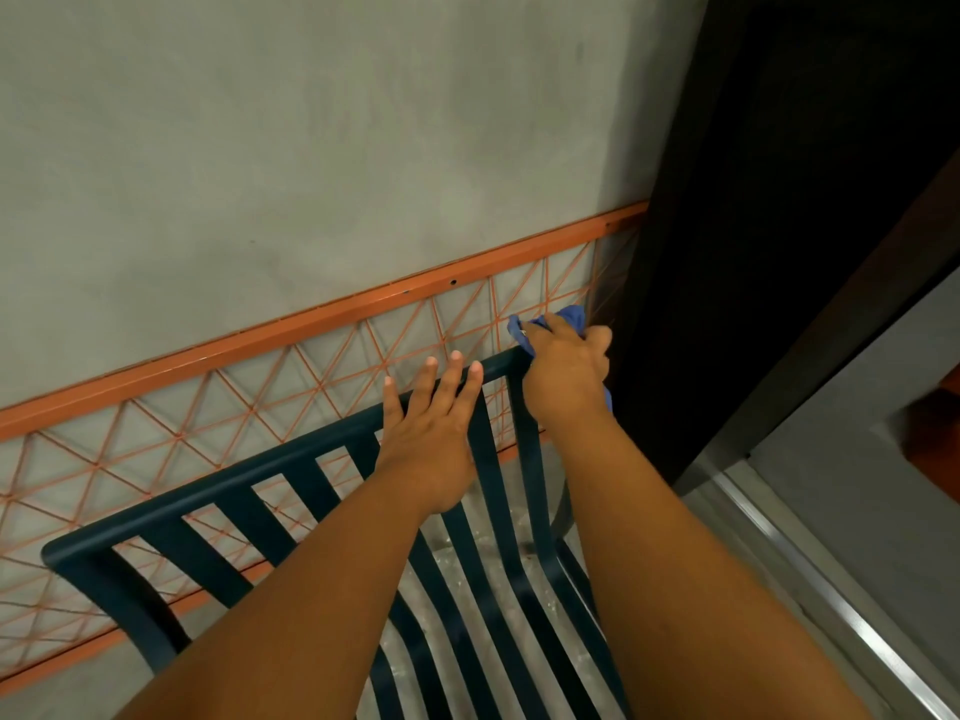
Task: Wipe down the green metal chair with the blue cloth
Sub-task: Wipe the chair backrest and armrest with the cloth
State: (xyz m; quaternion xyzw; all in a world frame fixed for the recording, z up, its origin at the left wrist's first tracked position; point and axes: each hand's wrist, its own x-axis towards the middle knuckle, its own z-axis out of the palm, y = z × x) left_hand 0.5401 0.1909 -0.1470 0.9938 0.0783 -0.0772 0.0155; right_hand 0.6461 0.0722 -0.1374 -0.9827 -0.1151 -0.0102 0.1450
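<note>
The dark green metal chair (pixel 218 491) fills the lower half of the view, its slatted back and seat seen from above. My right hand (pixel 569 371) grips the blue cloth (pixel 566 320) against the right corner of the chair's top rail. The cloth bunches out beyond my fingers and a bit shows below my wrist. My left hand (pixel 434 433) lies flat with straight fingers over the top rail, just left of the right hand.
An orange metal lattice railing (pixel 291 335) stands right behind the chair against a grey concrete wall (pixel 311 148). A dark door frame (pixel 779 252) rises at the right, with a metal threshold strip (pixel 810 563) on the floor below it.
</note>
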